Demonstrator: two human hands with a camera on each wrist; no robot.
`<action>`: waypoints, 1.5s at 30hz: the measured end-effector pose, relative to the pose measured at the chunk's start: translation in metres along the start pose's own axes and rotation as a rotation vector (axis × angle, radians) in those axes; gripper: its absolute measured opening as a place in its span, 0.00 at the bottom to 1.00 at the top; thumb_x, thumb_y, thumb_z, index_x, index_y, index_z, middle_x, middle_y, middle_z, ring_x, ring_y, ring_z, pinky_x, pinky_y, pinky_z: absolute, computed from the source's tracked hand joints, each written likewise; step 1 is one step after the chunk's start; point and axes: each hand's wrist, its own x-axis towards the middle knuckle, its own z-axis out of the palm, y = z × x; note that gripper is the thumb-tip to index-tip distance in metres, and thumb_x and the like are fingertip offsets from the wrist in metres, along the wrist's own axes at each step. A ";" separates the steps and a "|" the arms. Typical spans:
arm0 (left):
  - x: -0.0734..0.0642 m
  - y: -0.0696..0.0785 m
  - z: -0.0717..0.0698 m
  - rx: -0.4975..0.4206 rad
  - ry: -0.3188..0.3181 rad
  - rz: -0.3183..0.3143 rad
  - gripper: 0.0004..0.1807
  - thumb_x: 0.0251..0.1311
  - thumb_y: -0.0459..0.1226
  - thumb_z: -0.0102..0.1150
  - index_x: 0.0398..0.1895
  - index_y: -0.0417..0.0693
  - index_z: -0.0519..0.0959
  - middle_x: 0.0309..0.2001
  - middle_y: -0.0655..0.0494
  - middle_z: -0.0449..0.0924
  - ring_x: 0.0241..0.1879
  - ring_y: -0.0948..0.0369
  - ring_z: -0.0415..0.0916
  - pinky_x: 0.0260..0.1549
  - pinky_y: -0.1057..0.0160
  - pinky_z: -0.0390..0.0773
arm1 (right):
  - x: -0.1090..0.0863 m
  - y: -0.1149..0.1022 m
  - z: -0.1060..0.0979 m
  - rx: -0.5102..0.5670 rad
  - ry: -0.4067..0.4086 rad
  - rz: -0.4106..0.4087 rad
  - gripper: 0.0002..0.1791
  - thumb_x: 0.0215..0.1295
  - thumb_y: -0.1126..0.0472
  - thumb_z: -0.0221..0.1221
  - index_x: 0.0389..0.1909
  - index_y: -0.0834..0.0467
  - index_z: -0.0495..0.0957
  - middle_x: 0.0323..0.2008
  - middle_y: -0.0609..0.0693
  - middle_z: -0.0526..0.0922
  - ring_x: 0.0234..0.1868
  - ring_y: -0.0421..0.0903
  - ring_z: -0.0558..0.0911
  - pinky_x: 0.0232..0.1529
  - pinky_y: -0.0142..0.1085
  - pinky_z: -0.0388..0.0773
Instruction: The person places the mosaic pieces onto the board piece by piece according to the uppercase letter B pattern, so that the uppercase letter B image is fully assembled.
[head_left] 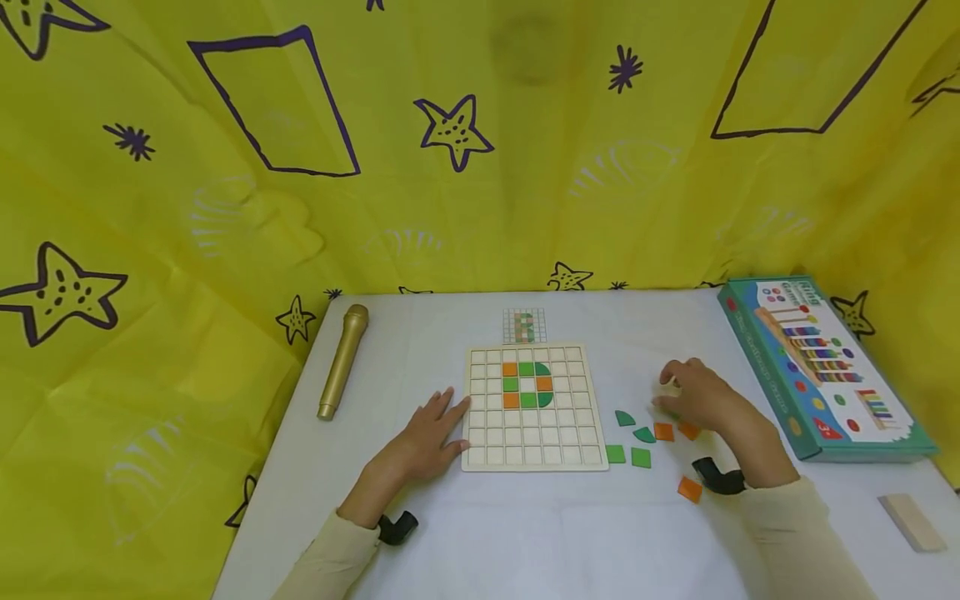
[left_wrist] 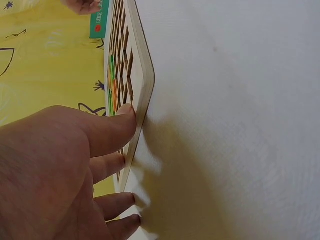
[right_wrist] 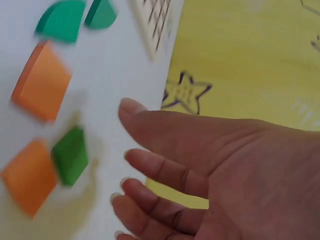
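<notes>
A square wooden grid board [head_left: 543,433] lies on the table, with orange and green tiles forming a D-like shape in its upper part. My left hand [head_left: 427,437] rests at the board's left side, thumb and fingertips touching its rim in the left wrist view. Over the table to the right, my right hand [head_left: 701,398] hovers with loosely bent fingers and holds nothing. Beneath it in the right wrist view are a green tile [right_wrist: 71,156] and an orange tile [right_wrist: 31,177]. Nearby lie green quarter-round tiles [head_left: 625,418], green squares [head_left: 641,457] and orange squares [head_left: 690,489].
A small pattern card [head_left: 510,325] lies behind the board. To the left is a gold microphone [head_left: 343,362]. A green-edged game box [head_left: 832,375] occupies the right side, with a pale wooden block [head_left: 911,522] before it. Yellow patterned cloth [head_left: 480,208] hangs behind the table.
</notes>
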 end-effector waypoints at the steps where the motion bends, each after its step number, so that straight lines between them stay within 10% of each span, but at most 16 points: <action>1: 0.000 0.000 0.000 0.001 0.000 0.001 0.38 0.78 0.49 0.56 0.85 0.49 0.58 0.85 0.40 0.46 0.84 0.41 0.42 0.80 0.37 0.51 | -0.002 0.007 -0.003 -0.004 -0.011 0.006 0.22 0.71 0.56 0.67 0.54 0.69 0.74 0.48 0.70 0.73 0.43 0.61 0.76 0.44 0.53 0.81; 10: 0.001 -0.002 0.002 -0.002 0.001 0.002 0.38 0.78 0.49 0.56 0.84 0.49 0.58 0.85 0.39 0.47 0.84 0.40 0.42 0.80 0.36 0.51 | -0.007 0.041 0.000 0.038 -0.018 -0.030 0.17 0.71 0.60 0.65 0.51 0.69 0.76 0.46 0.69 0.78 0.47 0.64 0.77 0.51 0.62 0.79; 26: 0.000 -0.001 0.001 0.004 -0.002 0.003 0.38 0.79 0.50 0.55 0.85 0.50 0.56 0.85 0.40 0.46 0.85 0.41 0.42 0.80 0.37 0.50 | 0.005 0.035 0.035 0.112 0.170 -0.105 0.16 0.75 0.67 0.61 0.58 0.71 0.76 0.52 0.68 0.75 0.49 0.60 0.79 0.55 0.60 0.80; 45: -0.001 -0.001 0.001 0.002 0.003 -0.006 0.38 0.78 0.49 0.56 0.85 0.50 0.57 0.85 0.40 0.47 0.85 0.42 0.42 0.80 0.37 0.51 | 0.037 -0.078 0.070 0.124 0.129 -0.231 0.17 0.77 0.64 0.61 0.61 0.67 0.78 0.54 0.61 0.77 0.53 0.55 0.80 0.59 0.54 0.81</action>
